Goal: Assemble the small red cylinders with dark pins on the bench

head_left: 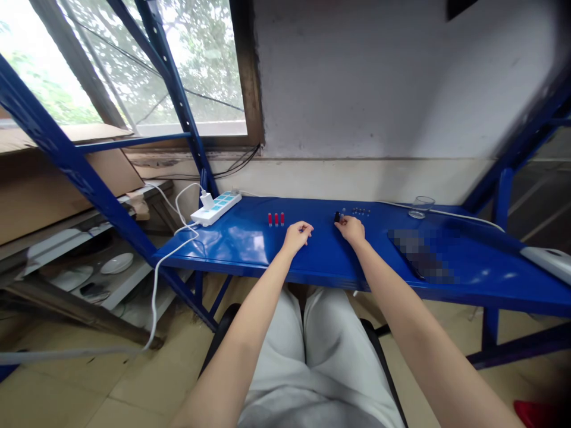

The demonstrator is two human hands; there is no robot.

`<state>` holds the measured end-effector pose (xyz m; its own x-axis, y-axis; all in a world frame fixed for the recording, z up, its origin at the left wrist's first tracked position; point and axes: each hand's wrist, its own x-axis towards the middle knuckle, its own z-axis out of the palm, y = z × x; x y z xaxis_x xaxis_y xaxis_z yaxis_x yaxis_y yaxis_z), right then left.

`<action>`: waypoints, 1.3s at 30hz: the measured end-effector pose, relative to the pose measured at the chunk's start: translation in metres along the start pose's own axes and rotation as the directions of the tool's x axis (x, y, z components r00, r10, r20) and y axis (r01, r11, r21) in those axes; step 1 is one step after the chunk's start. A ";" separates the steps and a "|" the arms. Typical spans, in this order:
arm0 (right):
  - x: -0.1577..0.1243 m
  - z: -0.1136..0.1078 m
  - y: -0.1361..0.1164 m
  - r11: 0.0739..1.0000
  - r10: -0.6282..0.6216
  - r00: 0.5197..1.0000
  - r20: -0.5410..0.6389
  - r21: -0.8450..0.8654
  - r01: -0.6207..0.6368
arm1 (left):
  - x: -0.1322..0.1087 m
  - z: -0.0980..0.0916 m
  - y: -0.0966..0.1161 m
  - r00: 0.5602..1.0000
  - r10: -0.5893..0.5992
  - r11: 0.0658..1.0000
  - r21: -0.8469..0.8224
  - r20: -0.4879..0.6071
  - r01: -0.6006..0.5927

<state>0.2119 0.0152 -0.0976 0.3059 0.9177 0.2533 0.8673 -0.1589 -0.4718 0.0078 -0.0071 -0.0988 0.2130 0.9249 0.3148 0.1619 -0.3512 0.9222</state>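
Note:
Three small red cylinders stand in a row on the blue table, left of my hands. My left hand is just above the table to their right, its fingers curled together; what they hold, if anything, is too small to name. Over the table further right, my right hand has its fingertips closed at a small black object. Several tiny pieces lie behind and to the right of that hand.
A white power strip with a plug and cables sits at the table's left end. To the right are a clear glass cup, a dark, partly pixelated flat object and a white device. Blue metal posts flank the table.

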 end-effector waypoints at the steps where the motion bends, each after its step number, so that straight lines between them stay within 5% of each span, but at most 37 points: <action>1: -0.001 -0.001 0.000 1.000 0.004 1.000 0.001 0.002 -0.004 | 0.000 0.000 0.000 1.000 -0.001 1.000 0.002 -0.001 0.001; 29: -0.003 -0.006 0.009 0.991 0.130 0.991 0.023 0.021 -0.131 | -0.004 -0.002 0.007 1.000 -0.018 0.998 0.054 0.006 0.017; 39: -0.013 -0.010 0.005 0.991 0.100 0.995 0.001 -0.091 -0.100 | -0.005 -0.001 0.007 1.000 -0.011 0.995 0.101 -0.003 0.011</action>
<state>0.2161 -0.0016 -0.0947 0.3909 0.8975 0.2043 0.8647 -0.2820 -0.4156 0.0067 -0.0139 -0.0938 0.2083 0.9290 0.3058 0.2611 -0.3541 0.8980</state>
